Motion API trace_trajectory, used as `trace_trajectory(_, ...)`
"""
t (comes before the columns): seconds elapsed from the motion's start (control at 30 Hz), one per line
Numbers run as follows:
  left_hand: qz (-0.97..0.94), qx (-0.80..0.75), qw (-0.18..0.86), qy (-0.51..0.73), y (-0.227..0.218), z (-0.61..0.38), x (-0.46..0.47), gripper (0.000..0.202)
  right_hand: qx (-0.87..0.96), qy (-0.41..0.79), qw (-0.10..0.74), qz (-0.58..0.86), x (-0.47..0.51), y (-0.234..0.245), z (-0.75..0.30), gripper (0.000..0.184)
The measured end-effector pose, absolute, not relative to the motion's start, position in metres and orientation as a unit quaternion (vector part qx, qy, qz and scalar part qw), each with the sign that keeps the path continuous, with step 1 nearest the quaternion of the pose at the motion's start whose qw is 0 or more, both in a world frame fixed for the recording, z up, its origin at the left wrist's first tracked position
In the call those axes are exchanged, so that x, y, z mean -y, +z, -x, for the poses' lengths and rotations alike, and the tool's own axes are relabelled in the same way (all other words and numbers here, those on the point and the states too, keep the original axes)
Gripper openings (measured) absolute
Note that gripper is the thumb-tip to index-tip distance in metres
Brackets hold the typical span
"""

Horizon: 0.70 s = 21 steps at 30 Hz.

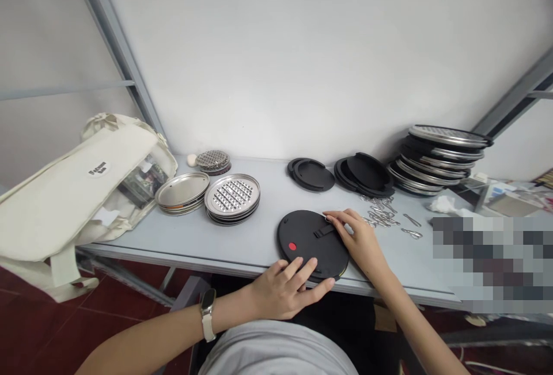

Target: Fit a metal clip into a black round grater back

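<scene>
A round black lid [309, 241] with a red dot and a small black tab lies flat near the table's front edge. My left hand [285, 291] rests on its near rim, fingers stretched flat over the edge. My right hand [358, 239] reaches in from the right, its fingertips pressed together on the tab near the lid's top. A small metal piece may be under those fingertips, but I cannot make it out. A white watch sits on my left wrist.
Stacks of perforated metal discs [232, 196] and plain metal plates [182, 190] sit left. Black lids [311, 174] and a tall mixed stack [440, 159] stand at the back right. Several metal clips [382, 213] lie right of the lid. A cream bag [73, 190] hangs over the left edge.
</scene>
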<state>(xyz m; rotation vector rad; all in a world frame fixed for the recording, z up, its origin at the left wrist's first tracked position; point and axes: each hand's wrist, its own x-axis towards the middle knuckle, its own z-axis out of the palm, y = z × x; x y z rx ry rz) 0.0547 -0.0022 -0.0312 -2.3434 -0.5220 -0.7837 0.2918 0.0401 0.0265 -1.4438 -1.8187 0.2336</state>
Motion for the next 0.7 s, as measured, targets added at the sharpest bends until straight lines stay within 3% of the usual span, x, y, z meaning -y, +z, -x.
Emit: trace_trajectory(0.7, 0.883, 0.191, 0.308, -0.298, -0.0308, -0.0549, 0.002, 0.057, 0.693, 0.12, 0.398, 0.589, -0.0414, 0.0251, -0.2933, 0.025)
